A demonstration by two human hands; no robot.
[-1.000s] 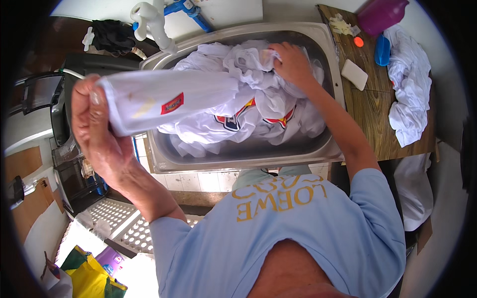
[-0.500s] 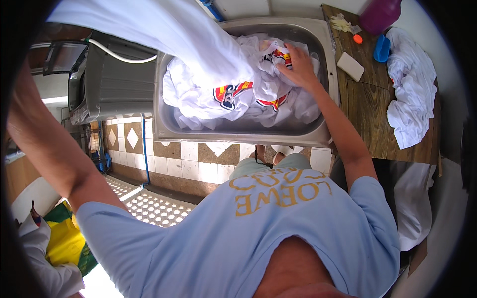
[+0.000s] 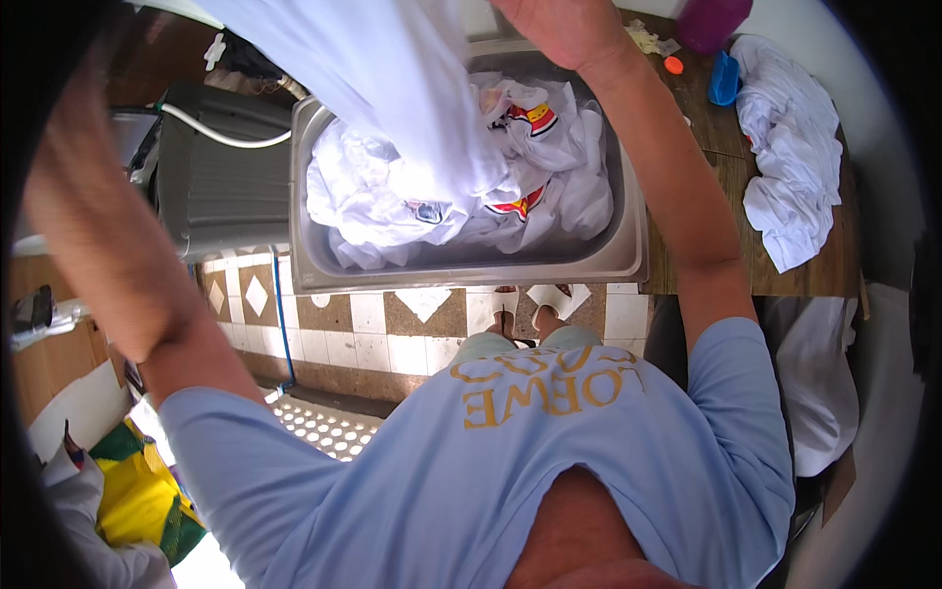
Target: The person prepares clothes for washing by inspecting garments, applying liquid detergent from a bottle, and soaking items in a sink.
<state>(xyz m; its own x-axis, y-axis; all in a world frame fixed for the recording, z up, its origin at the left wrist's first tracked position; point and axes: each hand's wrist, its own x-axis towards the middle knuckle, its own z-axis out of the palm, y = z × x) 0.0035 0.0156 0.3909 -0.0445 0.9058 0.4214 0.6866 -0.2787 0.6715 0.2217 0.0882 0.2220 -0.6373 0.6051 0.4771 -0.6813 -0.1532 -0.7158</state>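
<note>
A raised length of wet-looking white cloth (image 3: 363, 88) runs from the top edge down into a steel sink basin (image 3: 471, 275). A heap of crumpled white shirts (image 3: 569, 147) with red, yellow and black prints fills the basin. My right hand (image 3: 564, 27) is lifted above the basin's far side, beside the cloth; its fingers are cut off by the top edge, so I cannot see what they hold. My left forearm reaches up along the left side, blurred, and the hand lies outside the picture.
On the wooden counter (image 3: 721, 265) at right are a bunched white garment (image 3: 795, 157), a blue scoop (image 3: 724, 79), an orange cap (image 3: 673, 65) and a purple container (image 3: 713, 22). A grey appliance (image 3: 226, 187) with a white hose (image 3: 221, 134) stands left of the basin.
My right hand has left the shirts in the basin and risen to the top edge. The raised cloth has shifted and hangs more steeply. My left arm has moved slightly.
</note>
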